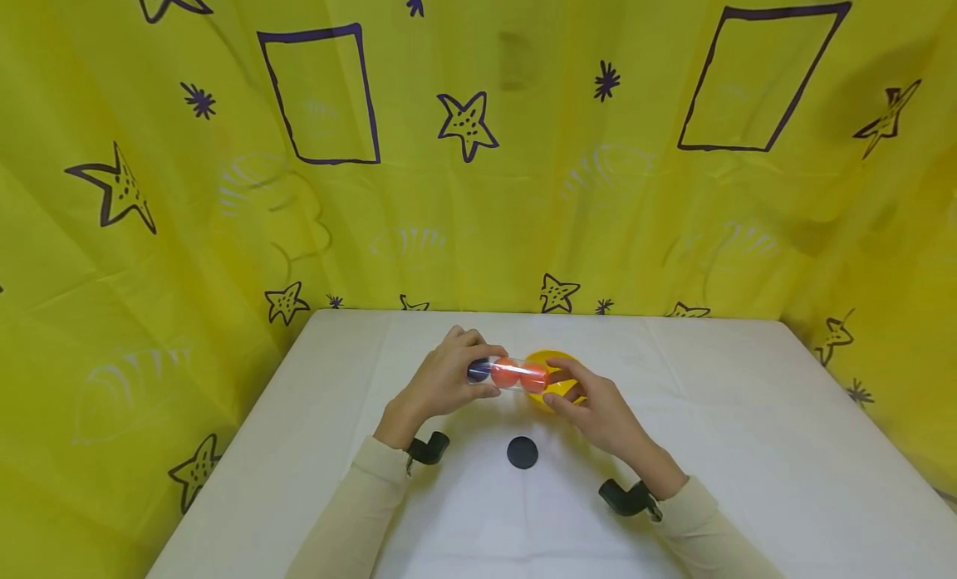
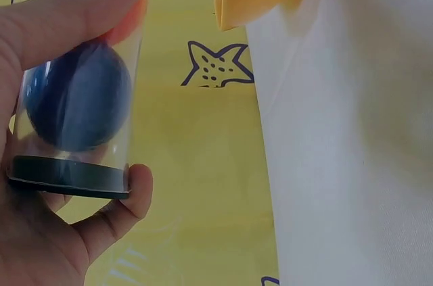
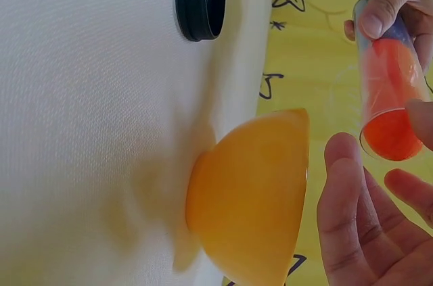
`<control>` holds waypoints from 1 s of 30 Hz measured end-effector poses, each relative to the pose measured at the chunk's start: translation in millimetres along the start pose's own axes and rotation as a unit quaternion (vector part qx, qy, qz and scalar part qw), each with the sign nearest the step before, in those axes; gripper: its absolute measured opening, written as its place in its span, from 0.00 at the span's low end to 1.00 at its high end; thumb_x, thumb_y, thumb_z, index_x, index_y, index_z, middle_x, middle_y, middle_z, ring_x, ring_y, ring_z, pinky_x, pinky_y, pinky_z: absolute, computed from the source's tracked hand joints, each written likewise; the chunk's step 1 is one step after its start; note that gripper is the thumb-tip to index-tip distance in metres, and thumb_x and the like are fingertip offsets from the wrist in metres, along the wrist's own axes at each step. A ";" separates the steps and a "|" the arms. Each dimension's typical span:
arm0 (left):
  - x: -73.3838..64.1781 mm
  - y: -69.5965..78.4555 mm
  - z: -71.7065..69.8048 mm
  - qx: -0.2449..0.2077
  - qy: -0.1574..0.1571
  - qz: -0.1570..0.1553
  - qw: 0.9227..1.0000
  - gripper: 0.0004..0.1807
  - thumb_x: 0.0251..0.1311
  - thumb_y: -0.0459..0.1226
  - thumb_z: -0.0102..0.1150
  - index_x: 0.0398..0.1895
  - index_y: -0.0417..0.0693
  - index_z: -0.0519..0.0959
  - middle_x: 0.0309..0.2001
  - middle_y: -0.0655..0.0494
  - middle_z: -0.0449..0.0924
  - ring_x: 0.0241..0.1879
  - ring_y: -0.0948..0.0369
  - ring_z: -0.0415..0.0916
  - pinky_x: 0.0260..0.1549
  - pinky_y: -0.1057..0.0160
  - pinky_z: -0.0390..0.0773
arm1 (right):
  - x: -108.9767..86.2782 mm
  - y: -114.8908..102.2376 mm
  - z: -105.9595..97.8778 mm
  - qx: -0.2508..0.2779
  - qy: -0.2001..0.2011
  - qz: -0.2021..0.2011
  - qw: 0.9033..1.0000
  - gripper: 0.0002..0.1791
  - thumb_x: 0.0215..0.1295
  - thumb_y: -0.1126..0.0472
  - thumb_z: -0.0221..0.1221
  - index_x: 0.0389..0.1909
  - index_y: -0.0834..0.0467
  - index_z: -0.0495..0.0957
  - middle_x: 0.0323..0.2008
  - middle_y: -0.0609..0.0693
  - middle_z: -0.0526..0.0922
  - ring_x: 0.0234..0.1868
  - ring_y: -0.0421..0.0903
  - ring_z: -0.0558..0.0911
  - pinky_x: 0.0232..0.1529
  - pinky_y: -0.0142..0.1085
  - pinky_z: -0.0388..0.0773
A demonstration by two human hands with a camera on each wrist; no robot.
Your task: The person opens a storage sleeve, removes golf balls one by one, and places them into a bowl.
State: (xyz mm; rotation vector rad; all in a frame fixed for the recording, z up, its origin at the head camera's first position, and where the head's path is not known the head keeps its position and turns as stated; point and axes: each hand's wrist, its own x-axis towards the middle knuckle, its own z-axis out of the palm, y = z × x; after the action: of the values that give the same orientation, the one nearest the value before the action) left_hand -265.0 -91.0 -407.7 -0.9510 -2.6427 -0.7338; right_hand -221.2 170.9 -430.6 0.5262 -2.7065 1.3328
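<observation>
Yellow cloth (image 1: pixel 516 205) hangs behind. Left hand (image 1: pixel 444 378) grips a clear plastic tube (image 1: pixel 519 375); with right hand (image 1: pixel 606 411) loosely spread, tipping could roll orange balls (image 3: pixel 392 134) past the yellow bowl (image 3: pixel 250 195).

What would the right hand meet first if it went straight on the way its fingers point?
Most likely the right hand would meet the open end of the clear tube, where an orange ball sits; depth is unclear, so they may be touching now.
</observation>
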 end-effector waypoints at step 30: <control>-0.4 -3.8 -1.5 -0.024 0.006 -0.008 1.000 0.26 0.50 0.43 0.80 0.55 0.56 0.84 0.45 0.56 0.80 0.47 0.59 0.66 0.42 0.62 0.72 | 0.3 4.9 -5.3 -0.025 0.027 0.021 0.999 0.25 0.63 0.54 0.71 0.57 0.61 0.78 0.48 0.55 0.86 0.41 0.46 0.81 0.36 0.28 0.80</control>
State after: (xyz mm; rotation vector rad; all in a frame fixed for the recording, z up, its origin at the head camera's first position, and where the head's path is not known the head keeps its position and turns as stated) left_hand -267.2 -94.5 -408.0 -0.9368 -2.6353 -0.8087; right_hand -223.5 177.7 -431.0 0.4232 -2.7142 1.2648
